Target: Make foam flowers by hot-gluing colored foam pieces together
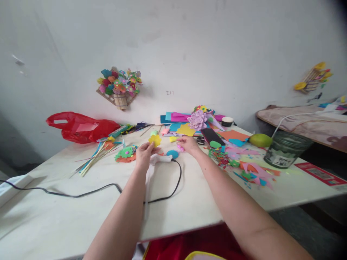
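Note:
My left hand point(145, 153) pinches a yellow foam flower point(154, 140) and holds it up above the table. Just to its right lies a white glue gun point(162, 158) with a black cord. My right hand point(189, 145) is low over the table with its fingers closed together. Their tips are beside a small yellow piece point(172, 139) and some small pink pieces point(180, 147); whether they grip either is too small to tell. A blue foam disc point(172, 154) lies between the hands. Green and orange scalloped foam flowers point(126, 153) lie left of my left hand.
A red plastic bag point(81, 127) and thin sticks point(93, 159) lie left. Foam sheets point(187, 129), a purple flower point(197, 120) and a dark phone point(212, 138) are behind. Foam scraps point(255, 173), a green fruit point(260, 140) and a dark glass jar point(286, 151) stand right.

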{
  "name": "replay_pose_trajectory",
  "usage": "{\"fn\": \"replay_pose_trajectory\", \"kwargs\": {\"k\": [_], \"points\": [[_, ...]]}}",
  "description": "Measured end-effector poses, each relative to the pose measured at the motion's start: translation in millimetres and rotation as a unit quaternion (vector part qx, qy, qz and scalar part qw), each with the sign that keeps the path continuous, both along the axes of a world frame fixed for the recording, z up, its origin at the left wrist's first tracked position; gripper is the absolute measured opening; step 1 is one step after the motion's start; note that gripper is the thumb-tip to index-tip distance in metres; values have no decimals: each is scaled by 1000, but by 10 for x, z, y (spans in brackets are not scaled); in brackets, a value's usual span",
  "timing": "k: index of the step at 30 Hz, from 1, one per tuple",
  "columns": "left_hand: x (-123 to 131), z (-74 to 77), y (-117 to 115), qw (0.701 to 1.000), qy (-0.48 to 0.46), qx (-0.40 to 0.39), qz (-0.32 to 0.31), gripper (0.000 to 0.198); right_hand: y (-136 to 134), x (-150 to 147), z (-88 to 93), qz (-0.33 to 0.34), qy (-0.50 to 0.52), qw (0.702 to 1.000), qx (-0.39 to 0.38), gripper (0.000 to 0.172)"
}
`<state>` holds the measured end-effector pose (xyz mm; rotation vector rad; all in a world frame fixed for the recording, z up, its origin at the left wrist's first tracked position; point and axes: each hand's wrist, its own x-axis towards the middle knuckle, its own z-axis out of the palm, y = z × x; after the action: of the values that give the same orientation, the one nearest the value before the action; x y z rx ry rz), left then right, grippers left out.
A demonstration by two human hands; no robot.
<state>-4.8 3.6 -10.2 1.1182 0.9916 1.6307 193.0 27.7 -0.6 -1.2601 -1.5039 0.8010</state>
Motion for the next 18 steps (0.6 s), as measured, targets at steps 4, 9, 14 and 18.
{"fn": "replay_pose_trajectory", "kwargs": {"k": [4,9,14,18], "points": [[36,37,-39,1000,1,-6,-10,31,-10,13,-7,-4,-28,999,28,7],[67,52,-71,999,43,-11,-26,35,-10,-8,-16,-12,-32,999,10,8],[47,52,-84,999,43,-9,-27,36,4,-45,-32,-2,-73,996,43,11],[34,48,-80,999,43,-5,-14,35,0,-33,-37,-7,-101,993,53,27]]}}
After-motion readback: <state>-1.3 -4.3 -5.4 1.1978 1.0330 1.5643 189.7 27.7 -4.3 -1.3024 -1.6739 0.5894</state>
